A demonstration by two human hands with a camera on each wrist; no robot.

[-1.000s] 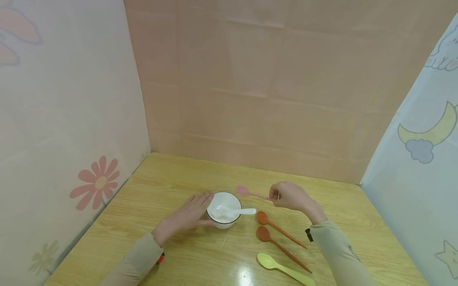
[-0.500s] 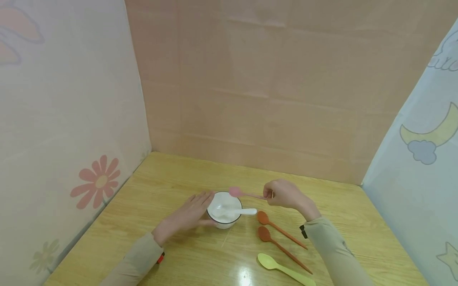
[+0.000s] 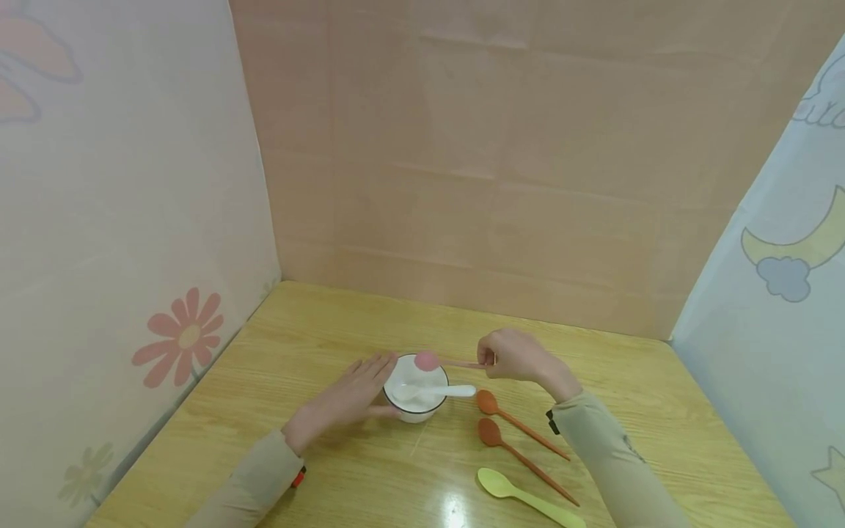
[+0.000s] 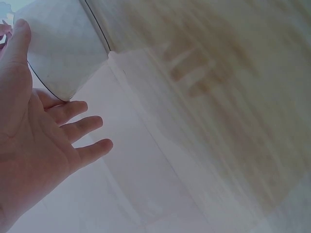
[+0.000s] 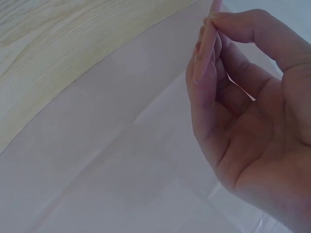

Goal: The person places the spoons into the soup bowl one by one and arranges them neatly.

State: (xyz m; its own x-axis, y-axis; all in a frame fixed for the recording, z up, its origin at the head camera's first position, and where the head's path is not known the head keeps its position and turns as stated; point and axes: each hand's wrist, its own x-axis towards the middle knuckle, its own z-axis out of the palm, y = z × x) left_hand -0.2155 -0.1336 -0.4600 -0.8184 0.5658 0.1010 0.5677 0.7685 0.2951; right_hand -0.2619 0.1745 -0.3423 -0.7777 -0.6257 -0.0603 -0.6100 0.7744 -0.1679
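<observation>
My right hand (image 3: pixel 521 356) pinches the end of a pink spoon's handle, thumb against fingers, as the right wrist view also shows. The pink spoon (image 3: pixel 427 361) points left, its head over the far right part of a white, dark-rimmed bowl (image 3: pixel 412 416). Inside the bowl leans a white spoon (image 3: pixel 455 391), its handle sticking out over the right rim. Beside the bowl my left hand (image 3: pixel 339 400) rests against its left side, fingers extended and thumb at the near side. In the left wrist view the hand (image 4: pixel 43 131) touches the bowl (image 4: pixel 68 48) with thumb and index finger.
Two orange-brown spoons (image 3: pixel 528 433) (image 3: pixel 490 433) lie right of the bowl, handles toward the near right. Nearer lies a yellow-green spoon (image 3: pixel 495 483). Cloth-covered walls (image 3: pixel 462 183) enclose the wooden table (image 3: pixel 370 477) at the back and sides.
The right hand has moved left with the pink spoon, bringing its head from right of the bowl to over it. The left hand and bowl have stayed in place.
</observation>
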